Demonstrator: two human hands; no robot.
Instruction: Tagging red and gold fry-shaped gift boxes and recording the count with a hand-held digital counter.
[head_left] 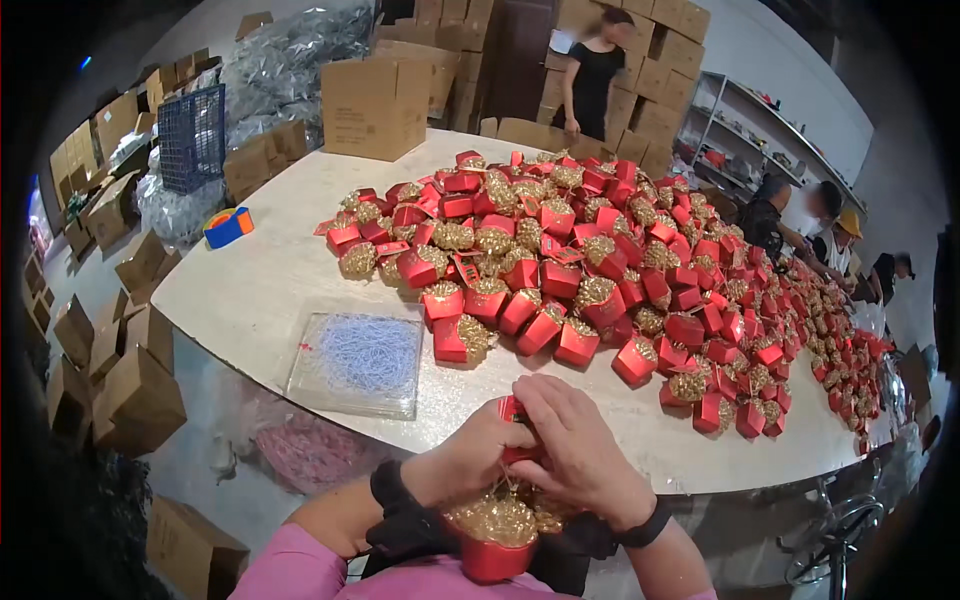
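A red-and-gold ornament is being exposed to a drop: it is sitting just below the left hand and the right hand, off the near edge of the table, and whether it is being borne from above or from beneath cannot be told. Were the grip loosened, it might be lost to the floor. Its gold mesh top might also be snagged or crushed, since both hands are being crowded close above it. From the heap of ornaments, pieces might be knocked loose if the right hand were swept forward. The left hand's fingers are being curled about a small red piece; the right hand's fingers are being laid over it, apparently clamping it. Whether anything thinner is being pinched underneath is hidden.
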